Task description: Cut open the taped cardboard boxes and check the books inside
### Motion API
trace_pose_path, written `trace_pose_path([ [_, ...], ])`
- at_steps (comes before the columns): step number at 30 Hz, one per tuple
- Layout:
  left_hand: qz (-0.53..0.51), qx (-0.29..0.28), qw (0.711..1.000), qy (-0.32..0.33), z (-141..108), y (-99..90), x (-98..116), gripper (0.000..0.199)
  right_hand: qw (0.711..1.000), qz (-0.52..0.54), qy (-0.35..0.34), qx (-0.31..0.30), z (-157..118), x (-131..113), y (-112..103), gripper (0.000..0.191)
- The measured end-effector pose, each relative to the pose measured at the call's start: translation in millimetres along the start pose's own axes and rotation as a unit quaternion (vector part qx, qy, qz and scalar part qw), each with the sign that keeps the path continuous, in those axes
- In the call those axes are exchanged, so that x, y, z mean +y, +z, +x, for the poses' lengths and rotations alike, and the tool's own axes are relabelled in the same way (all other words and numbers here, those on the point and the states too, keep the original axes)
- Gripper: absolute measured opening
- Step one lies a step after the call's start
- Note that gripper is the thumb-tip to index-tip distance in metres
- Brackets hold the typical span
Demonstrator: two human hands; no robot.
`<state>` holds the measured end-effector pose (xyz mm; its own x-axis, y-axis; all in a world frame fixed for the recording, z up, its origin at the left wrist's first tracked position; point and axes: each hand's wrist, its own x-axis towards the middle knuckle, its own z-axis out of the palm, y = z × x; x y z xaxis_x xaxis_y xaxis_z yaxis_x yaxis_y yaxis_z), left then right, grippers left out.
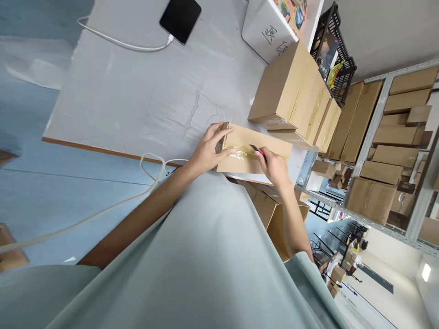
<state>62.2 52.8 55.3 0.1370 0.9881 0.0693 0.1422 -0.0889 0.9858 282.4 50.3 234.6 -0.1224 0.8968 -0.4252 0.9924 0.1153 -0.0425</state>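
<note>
the small cardboard box [270,140] lies at the near edge of the surface [137,96], right in front of the person, between and under the two hands. its long axis runs left to right, the right end slanting slightly nearer, and the clear tape [242,152] follows that same line along its top. the left hand [205,153] is spread fairly wide at the left end, thumb on the taped top and fingers about the far-left corner. the right hand [277,170] is closed round a red and black cutter [262,152], its tip pointing left over the middle of the tape, so this hand is the nearer to the seam's right half; whether the blade touches cannot be told. larger cartons [298,91] stand just beyond, far and right.
</note>
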Motion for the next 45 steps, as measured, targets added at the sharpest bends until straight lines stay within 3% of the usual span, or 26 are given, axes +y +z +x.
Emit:
trace_pose_path([
  [5, -0.016, -0.052, 0.998, -0.005, 2, -7.6, -8, 0.084, 0.982, -0.143, -0.081, -0.093, 27, -47, -5, 0.049],
  [12, -0.025, -0.066, 0.997, -0.003, 6, -8.1, -12, 0.091, 0.959, -0.227, -0.112, -0.130, 36, -49, -8, 0.056],
  [26, -0.028, -0.071, 0.997, -0.006, 8, -7.2, -13, 0.097, 0.969, -0.209, -0.085, -0.099, 27, -59, 2, 0.055],
  [31, -0.024, -0.091, 0.996, -0.007, 7, -9.3, -16, 0.108, 0.955, -0.259, -0.091, -0.110, 25, -67, -1, 0.056],
  [37, -0.019, -0.092, 0.995, -0.010, 8, -9.3, -16, 0.108, 0.935, -0.317, -0.112, -0.113, 23, -81, -5, 0.044],
  [41, -0.008, -0.092, 0.996, -0.005, 9, -10.7, -19, 0.108, 0.929, -0.327, -0.130, -0.112, 22, -75, -6, 0.044],
  [45, -0.011, -0.091, 0.996, -0.009, 8, -11.4, -22, 0.109, 0.924, -0.352, -0.084, -0.125, 19, -41, -5, 0.047],
])
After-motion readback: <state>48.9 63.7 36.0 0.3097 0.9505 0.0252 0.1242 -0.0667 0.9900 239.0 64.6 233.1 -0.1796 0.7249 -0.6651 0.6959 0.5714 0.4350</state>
